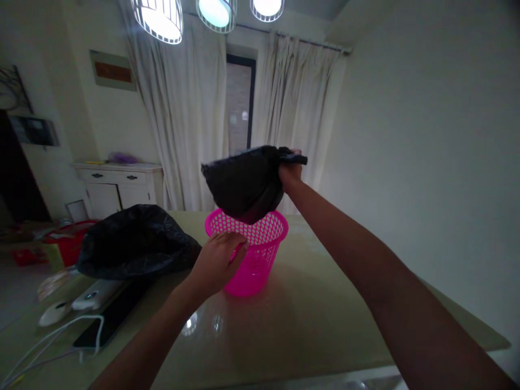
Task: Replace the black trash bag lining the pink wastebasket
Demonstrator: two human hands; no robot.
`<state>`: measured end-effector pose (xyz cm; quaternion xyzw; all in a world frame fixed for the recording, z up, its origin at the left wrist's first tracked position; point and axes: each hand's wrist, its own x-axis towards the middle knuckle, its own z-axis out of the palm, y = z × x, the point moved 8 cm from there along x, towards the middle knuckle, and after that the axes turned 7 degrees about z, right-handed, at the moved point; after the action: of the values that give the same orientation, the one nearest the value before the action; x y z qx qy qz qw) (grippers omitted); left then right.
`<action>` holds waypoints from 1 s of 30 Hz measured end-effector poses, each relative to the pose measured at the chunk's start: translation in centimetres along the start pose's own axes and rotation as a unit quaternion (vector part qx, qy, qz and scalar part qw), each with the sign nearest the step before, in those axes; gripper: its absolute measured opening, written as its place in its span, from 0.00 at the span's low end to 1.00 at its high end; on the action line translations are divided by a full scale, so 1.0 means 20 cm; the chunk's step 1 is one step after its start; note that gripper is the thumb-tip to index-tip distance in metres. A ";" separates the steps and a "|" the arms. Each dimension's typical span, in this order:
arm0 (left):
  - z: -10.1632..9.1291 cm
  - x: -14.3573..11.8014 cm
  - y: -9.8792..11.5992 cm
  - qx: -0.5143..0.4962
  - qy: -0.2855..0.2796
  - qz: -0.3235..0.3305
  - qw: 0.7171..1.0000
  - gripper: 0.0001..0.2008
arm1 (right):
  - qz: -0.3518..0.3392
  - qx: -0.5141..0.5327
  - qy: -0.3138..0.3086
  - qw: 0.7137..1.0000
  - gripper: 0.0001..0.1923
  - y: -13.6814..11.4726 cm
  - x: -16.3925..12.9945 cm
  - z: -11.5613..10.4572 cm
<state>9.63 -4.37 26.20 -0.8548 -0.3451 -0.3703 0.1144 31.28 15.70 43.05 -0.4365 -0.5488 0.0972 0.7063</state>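
Observation:
My right hand [290, 172] is raised above the pink wastebasket, its fingers closed around the gathered end of a black plastic bag [244, 181]. The bag's wider part extends to the left, over the basket's opening. Below it stands the pink mesh wastebasket [254, 271], upright on the table. My left hand [219, 259] grips the near left part of its rim, fingers bent over the edge and thumb outside. Another black plastic bag [142, 244] lies on the table to the left, its mouth spread wide. The inside of the basket is mostly hidden.
On the glossy table [317, 325], a dark flat slab [117, 317], a white device [95, 295], a round white object [54, 314] and white cables [44, 344] lie at the left. Behind are a white cabinet [122, 187] and a red container [71, 241]. Lamps [158, 19] hang overhead.

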 end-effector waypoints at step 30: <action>-0.02 0.37 -0.58 -0.097 -0.017 -0.201 0.975 0.11 | -0.052 -0.244 -0.403 0.880 0.14 0.17 -0.67 -0.15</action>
<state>5.14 7.80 31.00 -0.7813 -0.4740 -0.4029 -0.0513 29.94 7.93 31.32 -0.4889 -0.8145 0.0903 0.2991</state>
